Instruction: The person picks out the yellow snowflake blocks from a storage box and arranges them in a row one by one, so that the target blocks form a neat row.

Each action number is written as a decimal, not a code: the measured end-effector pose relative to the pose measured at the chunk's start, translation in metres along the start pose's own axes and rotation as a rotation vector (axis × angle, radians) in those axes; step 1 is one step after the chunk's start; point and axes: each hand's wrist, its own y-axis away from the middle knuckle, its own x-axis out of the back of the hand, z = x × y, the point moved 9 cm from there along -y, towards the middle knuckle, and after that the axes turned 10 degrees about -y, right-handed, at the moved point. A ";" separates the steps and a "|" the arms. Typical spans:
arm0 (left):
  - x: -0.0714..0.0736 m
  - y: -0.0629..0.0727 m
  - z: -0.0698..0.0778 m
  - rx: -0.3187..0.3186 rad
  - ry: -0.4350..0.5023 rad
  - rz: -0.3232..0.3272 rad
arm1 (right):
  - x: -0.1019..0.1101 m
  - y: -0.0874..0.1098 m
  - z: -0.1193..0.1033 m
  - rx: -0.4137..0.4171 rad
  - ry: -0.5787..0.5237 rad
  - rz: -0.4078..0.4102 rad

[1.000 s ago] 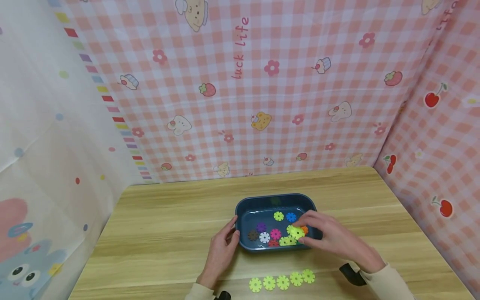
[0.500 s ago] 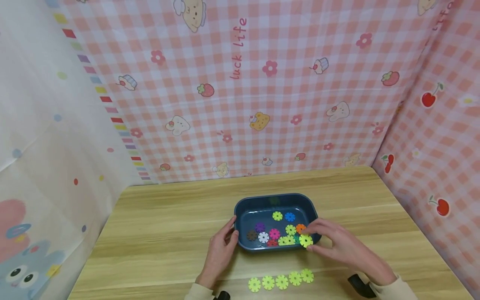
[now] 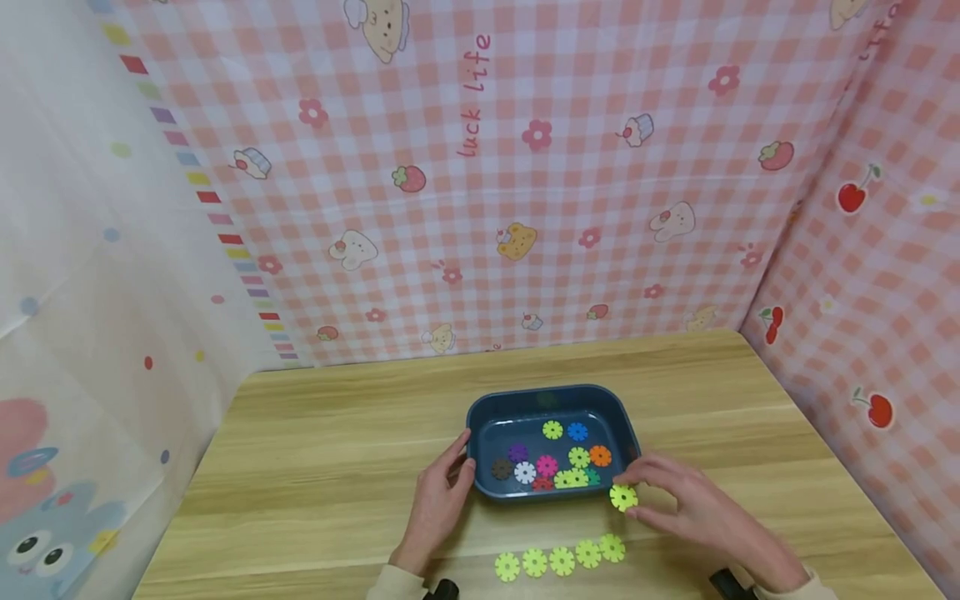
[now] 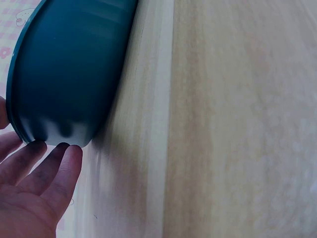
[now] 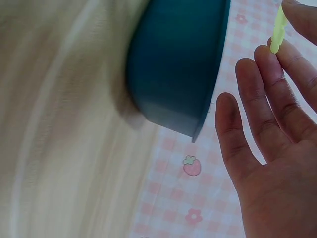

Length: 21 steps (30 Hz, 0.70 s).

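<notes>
My right hand [image 3: 690, 500] pinches a yellow-green snowflake building disc [image 3: 623, 497] between thumb and fingers, just outside the near right corner of the dark blue basin [image 3: 551, 493]. In the right wrist view the disc [image 5: 279, 29] shows edge-on, with the other fingers spread out. My left hand [image 3: 438, 504] rests its fingertips against the basin's left end; the left wrist view shows these fingers [image 4: 64, 173] extended against the outer wall. Inside the basin lie loose discs: yellow-green, blue, orange, a white disc [image 3: 525, 472], a purple disc [image 3: 518, 452], pink, red, brown and green.
A row of several yellow-green discs [image 3: 562, 561] lies on the wooden table [image 3: 337, 467] in front of the basin. Pink checked cloth [image 3: 450, 208] hangs behind and to the right, white patterned cloth [image 3: 112, 292] to the left.
My right hand has carried the pinched yellow-green disc out of the basin, rightward and toward me, over the near right rim. The left hand stays at the basin's left end.
</notes>
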 end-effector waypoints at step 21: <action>0.001 0.000 0.002 -0.025 -0.012 -0.002 | -0.025 0.025 0.023 -0.095 -0.130 -0.141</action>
